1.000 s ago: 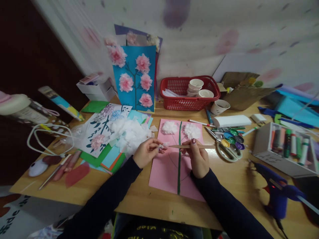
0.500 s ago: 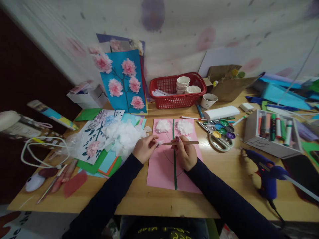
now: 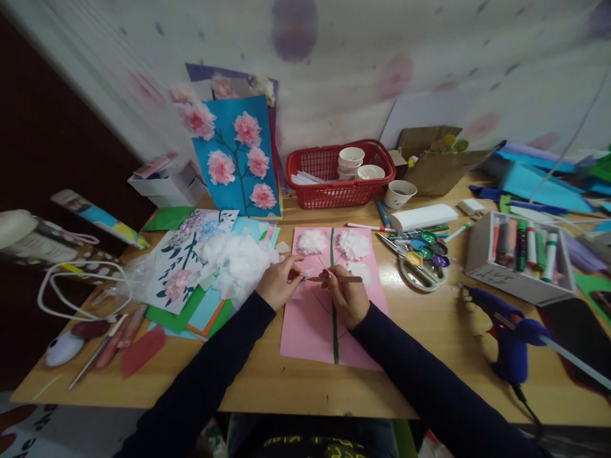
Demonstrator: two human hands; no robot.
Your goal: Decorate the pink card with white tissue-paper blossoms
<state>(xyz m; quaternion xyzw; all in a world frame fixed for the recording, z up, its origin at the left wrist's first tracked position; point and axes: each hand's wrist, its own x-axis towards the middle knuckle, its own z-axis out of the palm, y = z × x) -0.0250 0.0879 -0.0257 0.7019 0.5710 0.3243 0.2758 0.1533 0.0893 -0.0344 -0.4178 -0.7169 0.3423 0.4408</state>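
Note:
A pink sheet (image 3: 305, 331) lies on the table with a green stem (image 3: 335, 324) down its middle and white tissue puffs (image 3: 354, 245) near its top. Over its left side, my left hand (image 3: 280, 281) pinches a small bit of white tissue between thumb and fingers. My right hand (image 3: 347, 296) grips a thin brown stick (image 3: 352, 279), held level, its tip close to my left fingertips. Left of my left hand, a heap of white tissue (image 3: 238, 261) rests on coloured papers.
A red basket (image 3: 322, 195) with cups stands behind the sheet, beside a blue flower picture (image 3: 200, 165). Scissors (image 3: 422, 280), a marker box (image 3: 520, 280) and a blue glue gun (image 3: 515, 350) lie on the right. A cable (image 3: 48, 308) and pens are on the left.
My right hand has shifted slightly left with the stick, whose tip is now nearer my left fingertips. More of the white puff on the sheet's right side shows.

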